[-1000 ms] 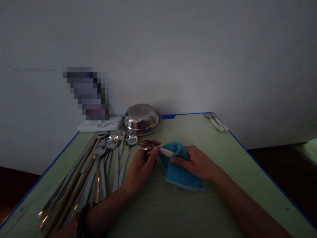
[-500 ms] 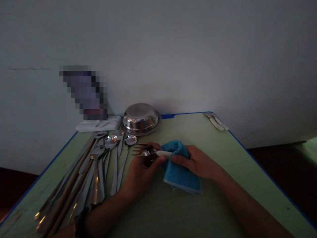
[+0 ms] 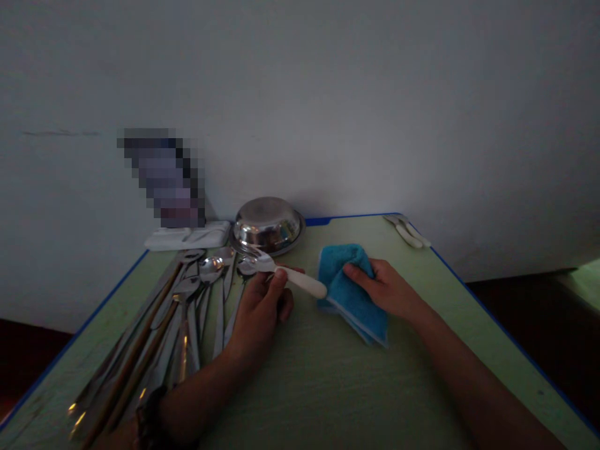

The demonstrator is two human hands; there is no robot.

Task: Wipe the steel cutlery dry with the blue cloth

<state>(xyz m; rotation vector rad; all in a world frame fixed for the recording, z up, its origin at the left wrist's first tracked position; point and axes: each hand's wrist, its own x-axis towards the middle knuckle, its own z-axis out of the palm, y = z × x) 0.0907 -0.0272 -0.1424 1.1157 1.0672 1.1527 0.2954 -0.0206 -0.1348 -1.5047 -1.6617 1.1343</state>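
Observation:
Between thumb and fingers, my left hand (image 3: 262, 303) holds a fork (image 3: 300, 280) with a white handle. Its metal tines point up and left, and the handle end points right toward the cloth. My right hand (image 3: 382, 284) is closed on a folded blue cloth (image 3: 347, 265), thumb on top. The handle tip comes up to the cloth's left edge; whether they touch I cannot tell. Left of my left hand lie several metal spoons (image 3: 212, 265) and long-handled utensils, partly covered by my forearm.
An upturned metal bowl (image 3: 267, 222) sits at the table's back edge. Left of it is a white stand (image 3: 187, 236) with a blurred-out upright object. Two white-handled utensils (image 3: 409, 234) lie at the far right corner. A wall (image 3: 375, 112) rises behind the green table (image 3: 319, 387).
The cloth has come off the fork's handle and moved slightly right with my right hand. The fork has turned, so its whole white handle now shows.

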